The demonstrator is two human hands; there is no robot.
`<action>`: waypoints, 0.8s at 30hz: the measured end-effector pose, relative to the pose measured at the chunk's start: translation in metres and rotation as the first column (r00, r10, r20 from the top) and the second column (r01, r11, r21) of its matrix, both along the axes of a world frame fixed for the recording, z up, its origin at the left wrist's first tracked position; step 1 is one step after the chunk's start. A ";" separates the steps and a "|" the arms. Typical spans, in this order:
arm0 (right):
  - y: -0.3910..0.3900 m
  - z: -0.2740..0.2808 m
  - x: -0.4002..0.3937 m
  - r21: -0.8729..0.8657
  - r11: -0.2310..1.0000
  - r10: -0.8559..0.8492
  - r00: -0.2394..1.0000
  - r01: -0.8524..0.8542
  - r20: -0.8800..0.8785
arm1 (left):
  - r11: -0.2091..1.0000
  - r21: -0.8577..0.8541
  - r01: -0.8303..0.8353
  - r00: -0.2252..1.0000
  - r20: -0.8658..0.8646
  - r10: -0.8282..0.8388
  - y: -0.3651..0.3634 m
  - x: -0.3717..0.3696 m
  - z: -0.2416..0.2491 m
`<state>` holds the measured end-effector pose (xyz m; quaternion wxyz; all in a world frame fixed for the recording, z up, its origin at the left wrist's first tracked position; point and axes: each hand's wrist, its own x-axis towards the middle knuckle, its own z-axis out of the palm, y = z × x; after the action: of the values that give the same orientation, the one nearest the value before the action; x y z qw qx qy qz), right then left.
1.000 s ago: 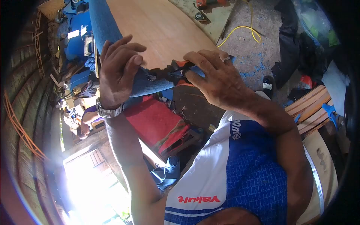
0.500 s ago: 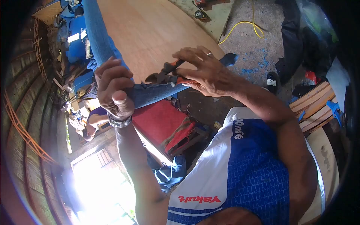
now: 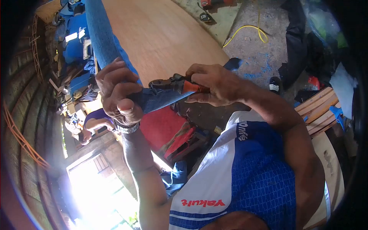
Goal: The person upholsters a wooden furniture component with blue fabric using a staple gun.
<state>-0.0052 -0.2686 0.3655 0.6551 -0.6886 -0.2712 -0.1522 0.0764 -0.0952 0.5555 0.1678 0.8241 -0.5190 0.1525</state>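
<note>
My left hand (image 3: 119,92), with a watch at its wrist, is closed over the blue denim (image 3: 163,99) at the corner of a plywood panel (image 3: 153,34). Its fingers curl over the edge and the thumb points toward me. My right hand (image 3: 216,84) is closed round the orange handles of a pair of pliers (image 3: 180,85). The dark jaws lie against the denim edge, just right of my left fingers. Whether they bite on anything is too small to tell.
A red cushion-like piece (image 3: 163,128) lies below the denim. A yellow cord (image 3: 249,27) runs over the floor at the back. Curved wooden strips (image 3: 318,105) are stacked at right. Another person (image 3: 96,119) is at the left, near a bright doorway.
My right fingers have closed on the pliers, whose handles were spread apart before. The pliers have turned and now lie flatter along the denim. My left hand stays on the denim.
</note>
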 end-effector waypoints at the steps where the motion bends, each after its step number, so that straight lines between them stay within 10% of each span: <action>1: -0.005 0.003 -0.001 0.028 0.994 0.111 0.991 -0.109 -0.076 | 1.000 -0.005 -0.012 1.000 -0.010 0.012 0.000 -0.001 0.001; 4: -0.005 -0.008 0.002 0.718 0.582 0.790 0.477 -0.383 -0.386 | 0.999 -0.037 -0.004 0.999 -0.046 0.002 -0.001 -0.004 0.002; 7: 0.006 -0.017 -0.013 0.850 0.517 0.709 0.605 -0.098 -0.362 | 0.995 -0.036 0.094 0.991 -0.092 -0.097 0.007 0.008 0.001; 10: -0.001 -0.070 -0.018 0.674 0.702 0.367 0.693 0.232 -0.621 | 0.990 -0.057 0.131 0.982 -0.128 -0.138 0.004 0.007 0.003; 12: -0.018 -0.128 -0.018 0.050 0.942 -0.136 0.512 0.333 -0.848 | 0.969 -0.235 0.072 0.970 -0.210 -0.123 0.005 0.007 -0.007; 15: -0.043 -0.211 -0.011 -0.543 0.839 -0.508 0.389 0.023 -0.769 | 0.935 -0.354 -0.023 0.925 -0.362 -0.114 0.012 0.008 -0.003; 24: -0.042 -0.308 0.169 -0.724 0.684 -0.524 0.631 -0.089 -0.572 | 0.904 -0.426 -0.047 0.917 -0.376 -0.129 0.021 0.002 -0.036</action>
<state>0.1641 -0.3106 0.0576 0.3706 -0.9094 0.0791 0.1713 0.0782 -0.0737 0.5193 0.4485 0.7696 -0.4458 0.0887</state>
